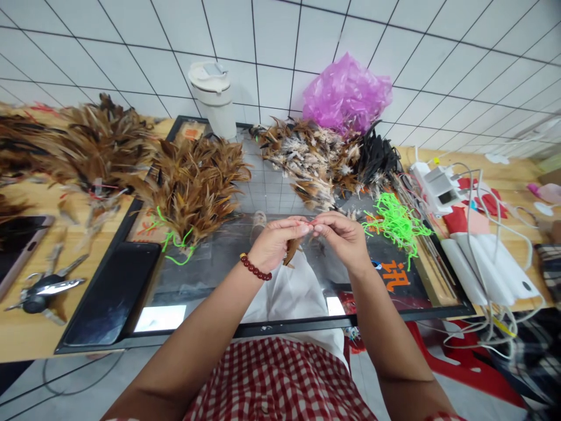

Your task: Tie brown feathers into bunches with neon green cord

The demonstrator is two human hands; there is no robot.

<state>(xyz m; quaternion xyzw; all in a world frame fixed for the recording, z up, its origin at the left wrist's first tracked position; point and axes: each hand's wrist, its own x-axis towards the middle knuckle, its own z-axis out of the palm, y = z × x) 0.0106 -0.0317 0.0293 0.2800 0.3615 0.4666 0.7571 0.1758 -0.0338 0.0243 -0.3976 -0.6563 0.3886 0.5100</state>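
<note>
Both my hands meet over the middle of the framed glass panel (205, 292). My left hand (274, 240), with a dark red bead bracelet (255, 269) at the wrist, pinches a small brown feather (291, 252) that hangs below its fingers. Facing it, my right hand (344, 237) is closed in a pinch, its fingertips touching those of the left. Something thin and red shows between the fingertips; I cannot make out its kind. A heap of brown feathers (197, 181) lies left of my hands, and pale mixed feathers (313, 158) lie beyond them.
Bright green cords (397, 225) lie right of my hands, near black feathers (377, 156). A white cup (214, 102) and a purple plastic bag (346, 96) stand by the tiled wall. A phone (116, 292), keys (46, 289) and a power strip with cables (438, 187) flank the work area.
</note>
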